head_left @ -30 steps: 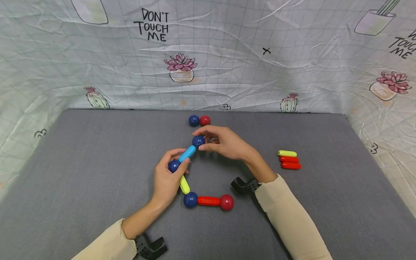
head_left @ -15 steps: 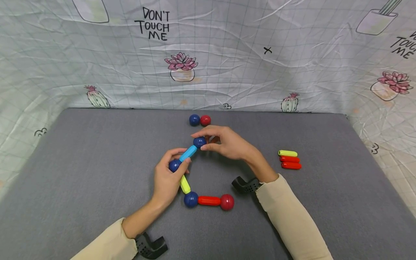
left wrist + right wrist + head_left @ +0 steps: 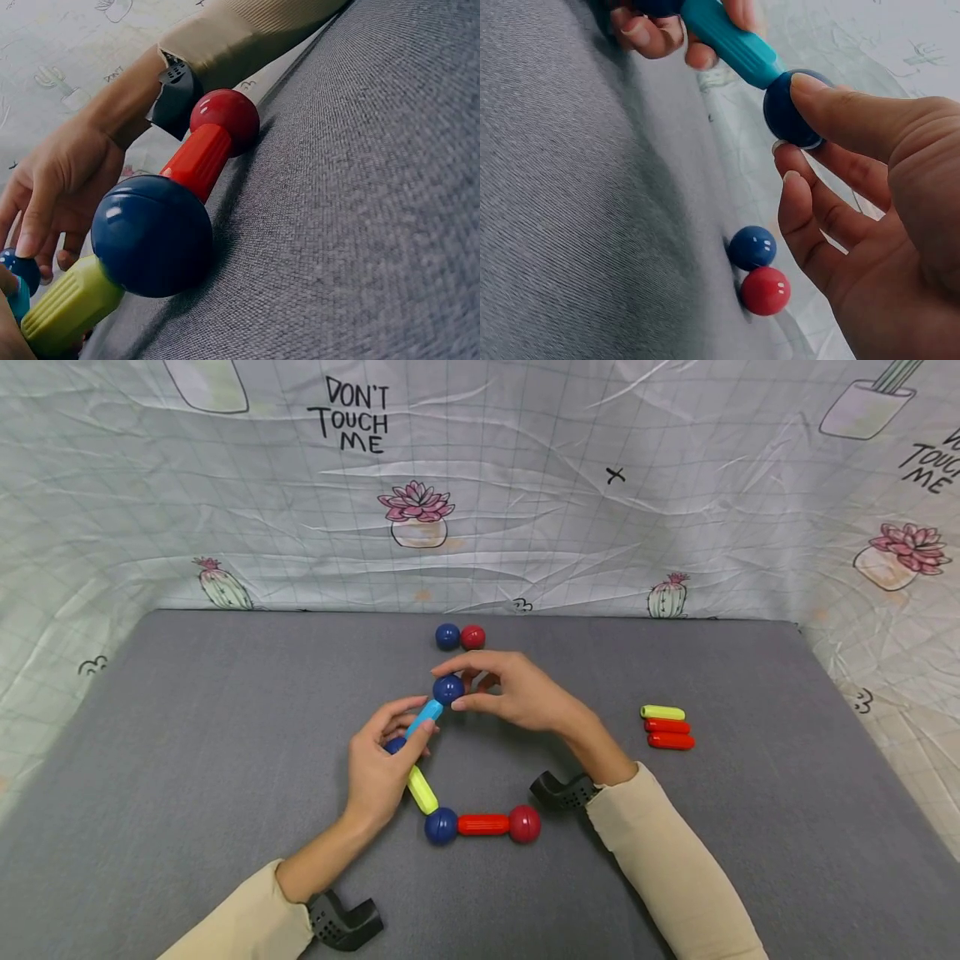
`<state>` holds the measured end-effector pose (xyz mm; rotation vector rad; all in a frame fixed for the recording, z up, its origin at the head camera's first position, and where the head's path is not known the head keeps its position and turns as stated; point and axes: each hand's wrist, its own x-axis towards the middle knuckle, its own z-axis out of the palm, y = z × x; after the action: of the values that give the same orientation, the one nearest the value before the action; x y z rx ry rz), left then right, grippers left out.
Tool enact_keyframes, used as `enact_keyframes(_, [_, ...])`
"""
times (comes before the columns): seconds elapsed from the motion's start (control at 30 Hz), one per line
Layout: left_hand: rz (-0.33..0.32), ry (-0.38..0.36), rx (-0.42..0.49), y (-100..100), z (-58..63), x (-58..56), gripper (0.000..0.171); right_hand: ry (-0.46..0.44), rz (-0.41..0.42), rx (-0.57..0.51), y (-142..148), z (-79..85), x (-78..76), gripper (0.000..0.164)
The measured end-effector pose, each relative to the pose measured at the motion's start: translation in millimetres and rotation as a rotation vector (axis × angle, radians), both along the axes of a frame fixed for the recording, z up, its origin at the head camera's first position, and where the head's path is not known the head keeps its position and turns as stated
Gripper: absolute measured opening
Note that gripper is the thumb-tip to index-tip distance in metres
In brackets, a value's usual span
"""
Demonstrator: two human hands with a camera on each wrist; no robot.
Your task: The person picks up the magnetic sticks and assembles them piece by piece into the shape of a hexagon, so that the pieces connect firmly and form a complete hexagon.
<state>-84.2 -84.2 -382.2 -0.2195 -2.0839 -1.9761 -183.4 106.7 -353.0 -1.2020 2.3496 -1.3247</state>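
Note:
A chain of balls and rods lies between the hands. My left hand (image 3: 382,768) grips the light-blue rod (image 3: 424,717) near a blue ball (image 3: 395,746), which its fingers partly cover. At the rod's far end, my right hand (image 3: 517,692) pinches another blue ball (image 3: 789,112) between thumb and fingers; ball and rod touch. From under the left hand a yellow rod (image 3: 422,790) runs to a third blue ball (image 3: 441,826). That ball joins a red rod (image 3: 483,824) ending in a red ball (image 3: 524,823) on the grey surface.
A loose blue ball (image 3: 447,637) and red ball (image 3: 473,637) sit side by side at the back. To the right, a yellow rod (image 3: 663,712) lies beside two red rods (image 3: 670,741). A printed cloth (image 3: 525,527) rises behind the grey table (image 3: 225,710).
Both hands have shifted slightly left with the light-blue rod and its end ball. The yellow rod now leans further left from the lower blue ball.

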Motion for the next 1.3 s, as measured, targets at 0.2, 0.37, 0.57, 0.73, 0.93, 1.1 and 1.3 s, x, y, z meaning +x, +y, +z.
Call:
enact_keyframes(0.2, [-0.002,0.014,0.009,0.0,-1.0,0.0,0.030,-0.011,0.001,0.005,-5.8,-1.6,2.9,0.036])
enact_keyframes(0.37, [-0.009,0.016,0.028,0.0,-1.5,0.0,0.032,-0.022,-0.009,0.001,-6.9,-0.2,4.9,0.036])
enact_keyframes(0.57, [-0.008,0.021,0.031,0.0,-1.9,-0.2,0.033,-0.024,-0.005,0.007,-7.1,1.1,5.3,0.036])
enact_keyframes(0.73, [0.005,0.020,0.022,0.5,-2.5,0.6,0.032,0.008,-0.017,0.042,-1.6,5.4,5.2,0.037])
enact_keyframes(0.93, [0.018,0.000,0.024,0.7,-2.6,1.1,0.031,0.027,-0.078,0.090,26.3,12.3,4.1,0.037])
enact_keyframes(1.1, [0.030,-0.006,0.025,0.2,-2.8,1.7,0.030,-0.006,-0.180,0.110,68.3,9.5,4.1,0.036])
enact_keyframes(1.3, [0.021,0.036,-0.008,1.0,-3.3,1.0,0.033,-0.045,-0.332,0.140,126.1,5.1,11.7,0.033])
